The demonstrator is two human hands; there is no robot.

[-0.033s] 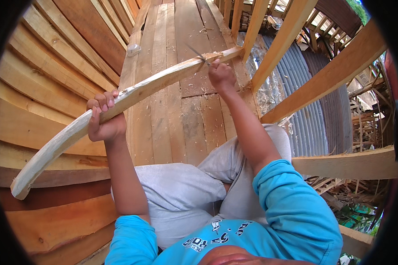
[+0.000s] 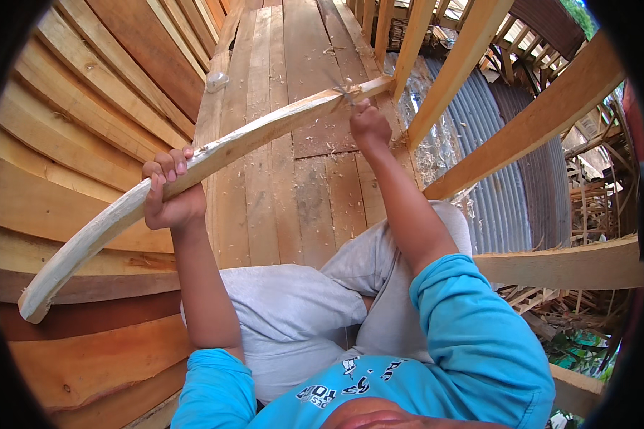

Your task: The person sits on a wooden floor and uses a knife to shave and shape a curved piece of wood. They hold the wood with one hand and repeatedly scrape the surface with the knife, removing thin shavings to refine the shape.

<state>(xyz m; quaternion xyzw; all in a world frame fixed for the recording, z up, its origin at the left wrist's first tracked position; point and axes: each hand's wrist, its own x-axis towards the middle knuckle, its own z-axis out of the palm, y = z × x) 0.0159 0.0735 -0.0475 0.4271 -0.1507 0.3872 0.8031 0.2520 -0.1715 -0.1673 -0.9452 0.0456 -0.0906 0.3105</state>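
Observation:
A long, pale piece of wood (image 2: 254,137), its bark stripped, runs slantwise from the lower left up to the railing at the upper right. My left hand (image 2: 173,191) is wrapped round it left of the middle, fingers over the top edge. Near the far right end, my right hand (image 2: 371,127) is closed in a fist around a knife (image 2: 346,91). The thin blade is smeared by motion and crosses the wood at a rough, freshly cut patch. The fist hides the knife's handle.
Wood shavings lie on the plank floor (image 2: 254,214). A small clear plastic thing (image 2: 216,81) sits by the left plank wall (image 2: 86,114). Wooden railing posts (image 2: 447,79) stand on the right, with corrugated metal sheets (image 2: 497,150) beyond. My legs (image 2: 286,300) are bent beneath my arms.
My right hand has shifted slightly right along the wood, toward its far end, taking the knife with it. The wood and my left hand have barely moved.

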